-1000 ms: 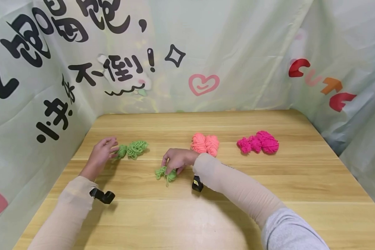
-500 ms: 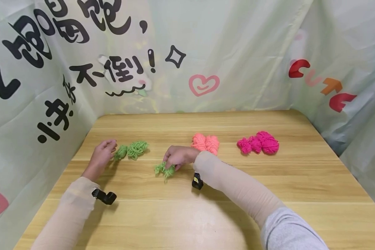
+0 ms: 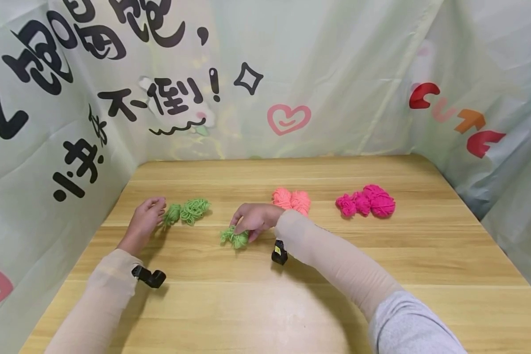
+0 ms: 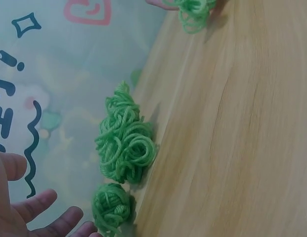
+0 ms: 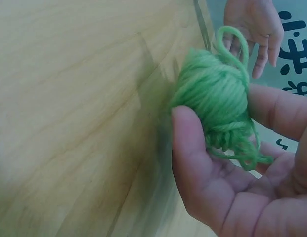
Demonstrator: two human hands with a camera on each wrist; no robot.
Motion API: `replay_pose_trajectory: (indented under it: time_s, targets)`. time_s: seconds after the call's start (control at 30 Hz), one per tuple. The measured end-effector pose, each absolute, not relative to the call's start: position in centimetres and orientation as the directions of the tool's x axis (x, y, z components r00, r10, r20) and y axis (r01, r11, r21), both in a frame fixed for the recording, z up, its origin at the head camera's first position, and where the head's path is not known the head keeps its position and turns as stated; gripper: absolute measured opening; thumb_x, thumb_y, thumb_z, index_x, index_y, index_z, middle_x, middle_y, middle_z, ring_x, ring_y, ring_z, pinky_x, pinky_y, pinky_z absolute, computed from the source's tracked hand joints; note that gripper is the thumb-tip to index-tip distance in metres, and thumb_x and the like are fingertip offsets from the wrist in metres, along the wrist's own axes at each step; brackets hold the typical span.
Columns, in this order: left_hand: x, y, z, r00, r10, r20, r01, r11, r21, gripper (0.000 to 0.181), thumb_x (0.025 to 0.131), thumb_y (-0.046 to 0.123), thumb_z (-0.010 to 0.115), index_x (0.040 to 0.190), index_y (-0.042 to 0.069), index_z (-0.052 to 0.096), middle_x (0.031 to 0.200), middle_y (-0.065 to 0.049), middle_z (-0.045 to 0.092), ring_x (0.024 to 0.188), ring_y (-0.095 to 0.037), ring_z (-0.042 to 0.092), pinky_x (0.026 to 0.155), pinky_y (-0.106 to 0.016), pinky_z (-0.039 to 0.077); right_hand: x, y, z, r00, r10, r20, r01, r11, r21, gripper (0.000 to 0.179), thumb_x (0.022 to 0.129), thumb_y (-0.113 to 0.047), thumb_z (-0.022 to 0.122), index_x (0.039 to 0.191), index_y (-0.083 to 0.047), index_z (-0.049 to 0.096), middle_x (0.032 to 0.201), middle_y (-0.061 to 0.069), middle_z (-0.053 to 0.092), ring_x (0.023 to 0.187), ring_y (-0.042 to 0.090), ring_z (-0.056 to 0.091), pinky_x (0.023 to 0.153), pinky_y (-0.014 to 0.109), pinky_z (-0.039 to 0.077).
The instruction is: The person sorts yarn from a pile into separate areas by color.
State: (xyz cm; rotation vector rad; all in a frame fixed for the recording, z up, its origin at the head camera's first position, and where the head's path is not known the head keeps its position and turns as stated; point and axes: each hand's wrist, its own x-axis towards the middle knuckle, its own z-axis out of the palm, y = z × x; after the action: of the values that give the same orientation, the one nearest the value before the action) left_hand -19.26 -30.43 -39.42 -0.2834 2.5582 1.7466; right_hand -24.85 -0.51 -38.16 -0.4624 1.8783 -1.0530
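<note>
My right hand (image 3: 257, 218) pinches a small ball of green yarn (image 5: 212, 91) between thumb and fingers, close over the table, with loose loops trailing from it. In the head view this yarn (image 3: 236, 238) shows below the fingertips. My left hand (image 3: 145, 219) is at the table's left side, fingers loosely extended, holding nothing. Right beside its fingertips lie a tight round ball of green yarn (image 4: 111, 205) and a looser, tangled green yarn bundle (image 4: 124, 140), set in a row.
Salmon-pink yarn balls (image 3: 291, 200) lie behind my right wrist, partly covered by it. Farther right is a row of magenta yarn balls (image 3: 366, 201). The wooden table (image 3: 265, 305) meets a printed curtain (image 3: 336, 73) at the back and sides.
My right hand has moved slightly away from me, toward the back of the table, with the green yarn. The left hand's fingers have drawn in a little; the other yarn stays put.
</note>
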Motion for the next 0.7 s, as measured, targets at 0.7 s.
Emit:
replay_pose_trajectory:
  time_s: [0.7]
  targets:
    - [-19.04,-30.81,-39.38,-0.980,-0.151,-0.128,-0.174,0.346,0.922,0.067,0.105,0.045,0.032,0.149,-0.005,0.022,0.151,-0.029,0.026,0.139,-0.043,0.026,0.113,-0.053,0.025,-25.63,-1.19,-37.79,-0.565,-0.668,-0.484,0.164,0.484,-0.860,0.035,0.093,0.003,0.057,0.128,0.006,0.051,0.104,0.015,0.060,0.086,0.022,0.059,0.081,0.037,0.056]
